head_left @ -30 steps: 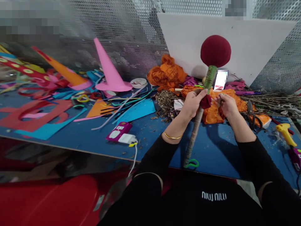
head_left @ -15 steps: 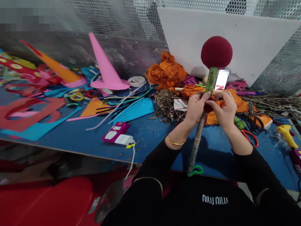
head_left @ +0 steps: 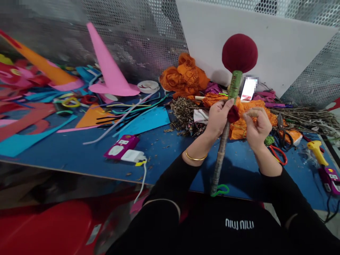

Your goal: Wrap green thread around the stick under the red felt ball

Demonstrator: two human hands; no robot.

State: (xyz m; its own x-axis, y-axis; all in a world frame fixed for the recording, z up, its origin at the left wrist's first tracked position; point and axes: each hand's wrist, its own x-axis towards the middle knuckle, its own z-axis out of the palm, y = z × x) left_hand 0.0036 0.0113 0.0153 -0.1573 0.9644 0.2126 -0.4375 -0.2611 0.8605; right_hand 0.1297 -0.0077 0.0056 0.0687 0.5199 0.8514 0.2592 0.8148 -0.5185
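A long stick (head_left: 221,156) stands nearly upright in front of me, leaning slightly. Its lower part is grey-brown and its upper part is wrapped in green (head_left: 235,85). On top sits a round dark red cloth-covered ball (head_left: 239,53). My left hand (head_left: 219,118) is closed round the stick at mid-height, where a dark red piece of cloth (head_left: 233,115) bunches against it. To the right, apart from the stick, my right hand (head_left: 257,127) has thumb and forefinger pinched together; anything between them is too small to make out. A green loop (head_left: 221,190) hangs at the stick's lower end.
Behind lie orange cloth (head_left: 186,76), dried plants (head_left: 183,113) and a lit phone (head_left: 249,88). On the right are black scissors (head_left: 283,132) and a yellow glue gun (head_left: 318,152). A pink cone hat (head_left: 107,67) and a purple power strip (head_left: 122,147) are leftward.
My right hand has drawn away from the stick to the right, still pinched. My left hand keeps its hold. The whole view has shifted slightly.
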